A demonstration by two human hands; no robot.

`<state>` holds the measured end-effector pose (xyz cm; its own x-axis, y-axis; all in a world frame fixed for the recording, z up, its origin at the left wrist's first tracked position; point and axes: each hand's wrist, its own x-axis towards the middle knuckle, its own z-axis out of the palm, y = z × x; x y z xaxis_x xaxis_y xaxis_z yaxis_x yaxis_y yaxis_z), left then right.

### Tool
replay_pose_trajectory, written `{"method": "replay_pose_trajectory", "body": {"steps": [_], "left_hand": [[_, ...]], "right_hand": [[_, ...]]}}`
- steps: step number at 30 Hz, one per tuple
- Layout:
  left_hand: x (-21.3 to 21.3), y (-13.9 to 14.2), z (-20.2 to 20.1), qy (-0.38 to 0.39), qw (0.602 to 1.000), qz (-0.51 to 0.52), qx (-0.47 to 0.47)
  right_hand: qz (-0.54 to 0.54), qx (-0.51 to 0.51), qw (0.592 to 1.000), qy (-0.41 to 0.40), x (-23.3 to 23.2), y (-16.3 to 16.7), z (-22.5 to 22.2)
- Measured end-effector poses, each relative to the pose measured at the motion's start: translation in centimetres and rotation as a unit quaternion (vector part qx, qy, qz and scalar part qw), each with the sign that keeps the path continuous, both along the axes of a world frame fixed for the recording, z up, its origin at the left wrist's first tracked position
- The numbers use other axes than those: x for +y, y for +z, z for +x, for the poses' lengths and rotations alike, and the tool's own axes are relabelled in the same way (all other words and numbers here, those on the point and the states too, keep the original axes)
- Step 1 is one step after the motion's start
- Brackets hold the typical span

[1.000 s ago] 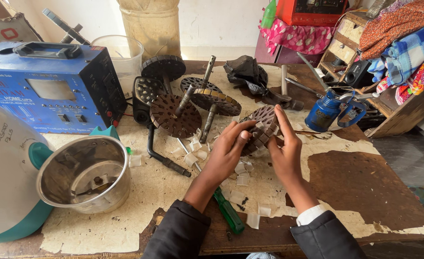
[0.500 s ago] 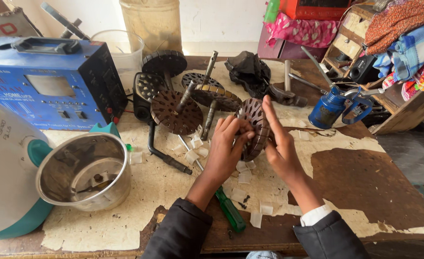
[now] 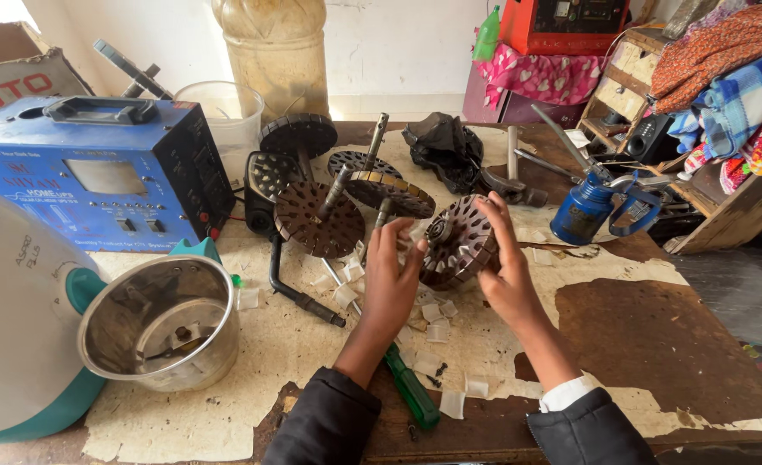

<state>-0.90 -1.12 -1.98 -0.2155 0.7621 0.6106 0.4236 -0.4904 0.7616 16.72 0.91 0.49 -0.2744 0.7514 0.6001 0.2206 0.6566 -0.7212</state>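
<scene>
Rotor at frame centre, pinched between the left hand and right hand — could slip onto the paper scraps below.

One head-worn camera looks steeply down and forward, close over the worn workbench.

Slotted rotor now more upright between both hands.

A worn wooden table carries torn paper sheeting, a blue metal box, a steel bowl, a green screwdriver, several slotted metal discs and a blue oil can.
</scene>
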Motion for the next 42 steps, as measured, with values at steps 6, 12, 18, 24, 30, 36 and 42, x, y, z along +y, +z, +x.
{"method": "replay_pose_trajectory", "body": {"steps": [6, 12, 18, 24, 30, 36, 42], "left_hand": [[-1.5, 1.8, 0.5, 0.004, 0.969, 0.175, 0.172], [-2.7, 2.7, 0.4, -0.155, 0.987, 0.037, 0.022], [-2.9, 3.0, 0.8, -0.15, 0.988, -0.021, -0.025], [-2.8, 2.8, 0.5, -0.159, 0.984, 0.081, -0.007], [-2.9, 2.9, 0.3, -0.152, 0.986, 0.064, 0.017], [-3.1, 3.2, 0.4, -0.127, 0.991, 0.038, 0.027], [-3.3, 3.1, 0.5, -0.108, 0.992, 0.046, 0.045]], "right_hand": [[0.039, -0.021, 0.999, -0.007, -0.2, -0.2, 0.2], [0.081, -0.062, 0.994, -0.04, -0.9, 0.2, 0.2], [0.035, -0.022, 0.999, -0.019, -1.4, 0.4, 0.3], [0.171, -0.076, 0.966, -0.177, -0.7, -0.9, 0.7], [0.016, -0.091, 0.978, -0.185, 0.5, -2.8, 1.8], [-0.149, 0.046, 0.988, 0.0, 1.1, -2.5, 2.0], [0.068, -0.087, 0.99, -0.084, -0.7, -1.2, 2.1]]}}
